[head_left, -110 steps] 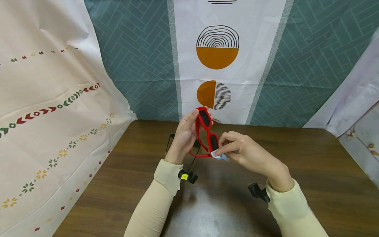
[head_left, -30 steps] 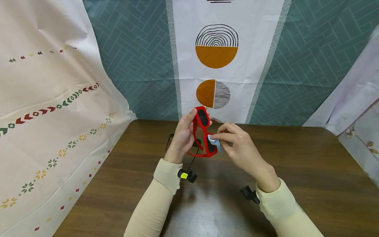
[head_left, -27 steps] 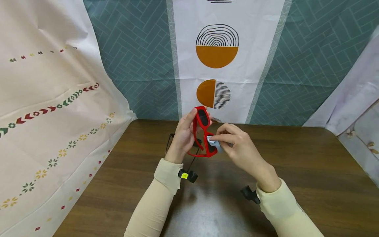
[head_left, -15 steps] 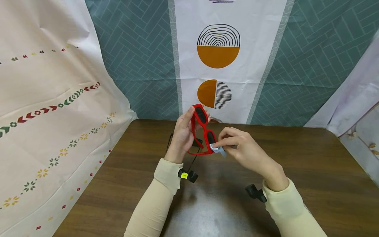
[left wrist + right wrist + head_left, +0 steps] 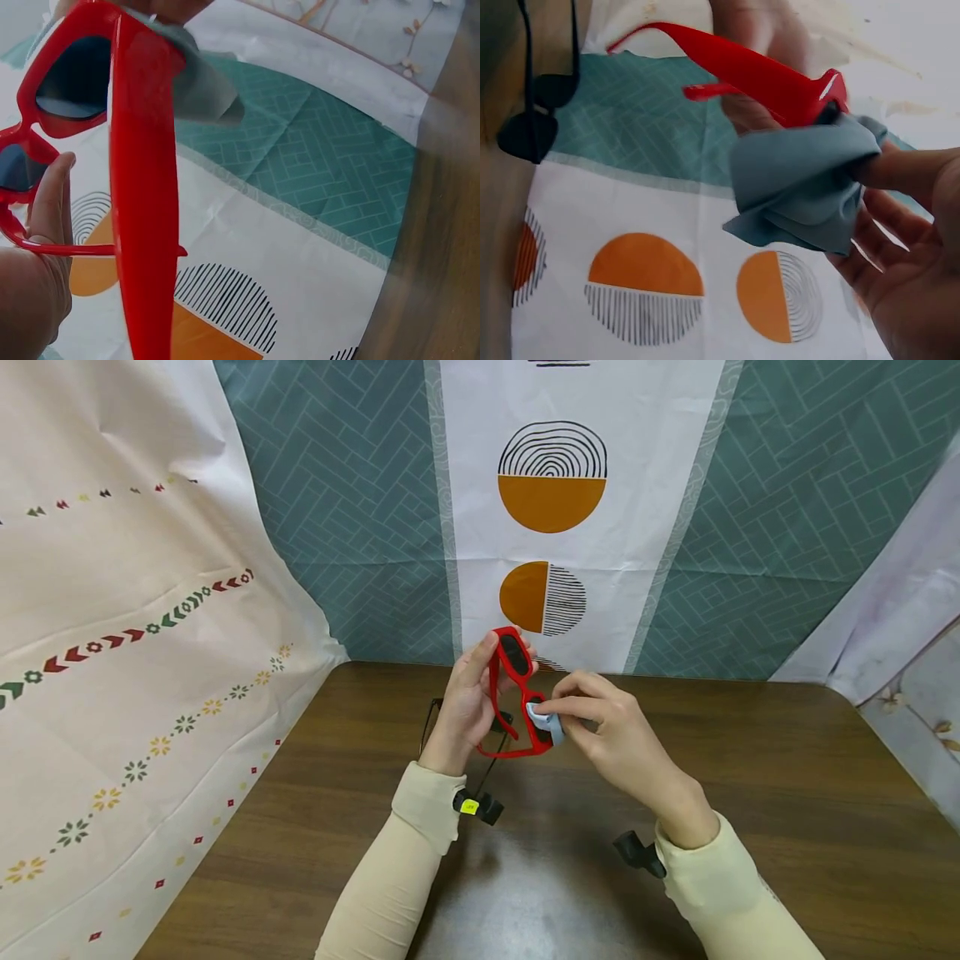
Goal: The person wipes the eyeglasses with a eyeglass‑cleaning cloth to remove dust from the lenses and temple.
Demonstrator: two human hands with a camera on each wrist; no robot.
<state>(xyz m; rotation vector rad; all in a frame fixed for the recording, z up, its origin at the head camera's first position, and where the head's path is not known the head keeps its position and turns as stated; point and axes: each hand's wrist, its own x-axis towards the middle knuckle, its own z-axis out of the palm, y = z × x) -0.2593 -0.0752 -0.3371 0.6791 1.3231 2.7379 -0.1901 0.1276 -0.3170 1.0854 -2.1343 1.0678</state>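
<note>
Red sunglasses (image 5: 515, 653) with dark lenses are held up in my left hand (image 5: 463, 710), thumb at the upper end of the frame. Their arms are unfolded; one red arm (image 5: 142, 187) crosses the left wrist view. A light blue cloth (image 5: 542, 721) is pinched between the thumb and fingers of my right hand (image 5: 618, 731) and lies against the lower lens, covering much of it. In the right wrist view the folded cloth (image 5: 802, 184) hides part of the red frame.
Black sunglasses (image 5: 529, 135) rest on the brown wooden table (image 5: 300, 827), partly hidden behind my left hand in the head view. A patterned cloth backdrop (image 5: 352, 527) hangs beyond the table, with a cream curtain (image 5: 150, 693) at the left.
Over the last second the cloth went down to the lens's lower end and came back up with my right hand. The left hand keeps its hold, the red sunglasses shifting only slightly.
</note>
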